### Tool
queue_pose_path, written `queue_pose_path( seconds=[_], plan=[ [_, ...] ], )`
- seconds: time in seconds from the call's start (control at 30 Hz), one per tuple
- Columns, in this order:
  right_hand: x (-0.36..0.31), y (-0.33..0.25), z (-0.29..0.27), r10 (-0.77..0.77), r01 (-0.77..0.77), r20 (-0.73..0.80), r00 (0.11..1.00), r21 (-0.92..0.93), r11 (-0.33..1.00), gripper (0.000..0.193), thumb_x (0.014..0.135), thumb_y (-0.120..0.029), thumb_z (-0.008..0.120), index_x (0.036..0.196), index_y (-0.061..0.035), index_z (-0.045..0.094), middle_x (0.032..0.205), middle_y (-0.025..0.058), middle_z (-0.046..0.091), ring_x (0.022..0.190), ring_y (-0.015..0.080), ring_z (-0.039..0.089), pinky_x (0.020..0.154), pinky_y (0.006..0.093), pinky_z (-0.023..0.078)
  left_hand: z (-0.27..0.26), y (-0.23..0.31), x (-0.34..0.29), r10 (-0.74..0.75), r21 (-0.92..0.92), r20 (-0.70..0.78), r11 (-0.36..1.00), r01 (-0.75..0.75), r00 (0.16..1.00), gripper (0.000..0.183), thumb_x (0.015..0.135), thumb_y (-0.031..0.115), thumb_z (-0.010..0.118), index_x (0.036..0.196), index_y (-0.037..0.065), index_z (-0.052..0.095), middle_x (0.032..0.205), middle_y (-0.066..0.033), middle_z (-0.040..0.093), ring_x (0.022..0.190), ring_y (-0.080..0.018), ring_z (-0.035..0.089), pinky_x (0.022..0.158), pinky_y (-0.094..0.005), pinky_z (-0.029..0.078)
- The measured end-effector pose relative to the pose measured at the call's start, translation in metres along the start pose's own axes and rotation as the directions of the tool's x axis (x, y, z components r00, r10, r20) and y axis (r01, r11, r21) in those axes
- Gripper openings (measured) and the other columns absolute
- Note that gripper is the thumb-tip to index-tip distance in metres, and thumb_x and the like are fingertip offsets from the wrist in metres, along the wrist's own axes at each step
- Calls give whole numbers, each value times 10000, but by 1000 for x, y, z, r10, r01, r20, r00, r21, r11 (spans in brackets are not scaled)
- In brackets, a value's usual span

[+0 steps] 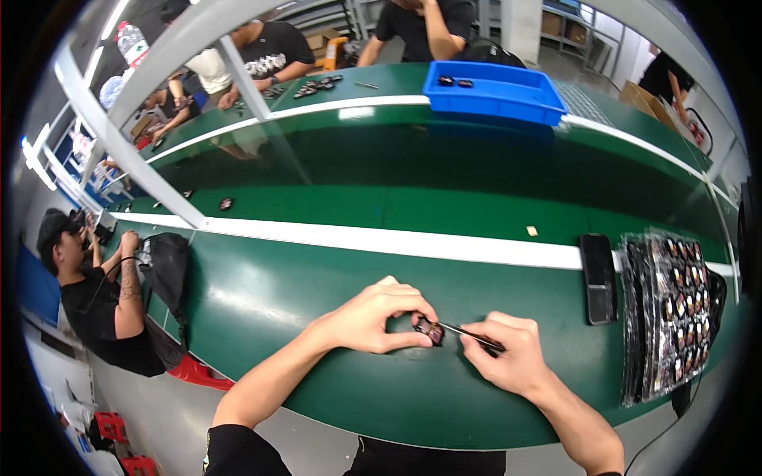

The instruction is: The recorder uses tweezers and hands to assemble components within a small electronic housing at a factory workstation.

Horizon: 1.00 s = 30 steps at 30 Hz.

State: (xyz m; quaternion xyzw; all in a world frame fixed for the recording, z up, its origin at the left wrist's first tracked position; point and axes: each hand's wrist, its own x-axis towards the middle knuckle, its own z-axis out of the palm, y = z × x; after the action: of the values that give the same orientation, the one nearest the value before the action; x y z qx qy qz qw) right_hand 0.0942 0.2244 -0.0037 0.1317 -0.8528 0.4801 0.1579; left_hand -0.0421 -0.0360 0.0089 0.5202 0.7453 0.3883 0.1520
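Note:
My left hand (379,317) pinches a small dark electronic part (429,332) between thumb and fingers, just above the green table. Reddish and gold bits show on its face, but its exact kind is too small to make out. In my right hand (508,353) is a slim pair of tweezers (476,336), dark at the back with a bright metal tip. The tip points left and meets the right edge of the part, or comes very close to it. My left fingers hide some of the part.
To my right lie a black phone (598,279) and a stack of clear trays (665,313) holding many small parts. A white strip (381,238) borders the conveyor belt (444,208). Beyond it stands a blue bin (496,99). A co-worker (103,293) sits at left beside a black bag (165,266).

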Motion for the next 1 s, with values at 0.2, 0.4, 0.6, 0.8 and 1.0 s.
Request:
queue_pose_path(
  seconds=[0.2,0.4,0.6,0.8,1.0],
  plan=[
    [-9,4,3,189,-180,-129,973,82,980,101,997,16,794,1091,41,767,813,55,698,628,76,601,564,247,463,12,-3,0,26,67,29,997,-28,999,503,963,393,906,1330,84,755,1033,-9,743,975,-175,686,901,-368,421],
    [-6,9,6,160,-150,-104,982,104,983,66,1034,36,733,1078,50,686,869,18,685,683,27,574,596,202,421,13,-6,-4,22,95,16,995,-23,1000,449,942,365,904,1266,105,734,966,9,693,980,-181,674,913,-386,421],
    [0,-10,8,81,-80,-49,996,27,996,154,1071,-108,789,1176,4,769,889,49,715,749,106,654,671,285,542,16,-10,-4,52,65,-30,997,-50,998,433,928,351,890,1234,87,733,953,-12,656,951,-213,665,927,-401,435],
    [1,-28,6,57,-49,92,994,-95,994,273,963,-140,886,1192,-25,793,953,139,726,802,293,736,730,395,586,20,-8,-2,18,-31,-55,999,-19,998,539,858,293,922,1292,78,685,1008,-24,698,984,-223,685,963,-400,417],
    [1,-32,10,41,-12,137,990,-202,979,345,945,-151,911,1249,-36,795,994,149,753,834,321,754,762,412,601,22,-12,-5,33,-51,-60,998,-36,998,543,842,214,901,1316,91,666,1042,-38,716,1024,-229,684,988,-402,404]
  ],
)
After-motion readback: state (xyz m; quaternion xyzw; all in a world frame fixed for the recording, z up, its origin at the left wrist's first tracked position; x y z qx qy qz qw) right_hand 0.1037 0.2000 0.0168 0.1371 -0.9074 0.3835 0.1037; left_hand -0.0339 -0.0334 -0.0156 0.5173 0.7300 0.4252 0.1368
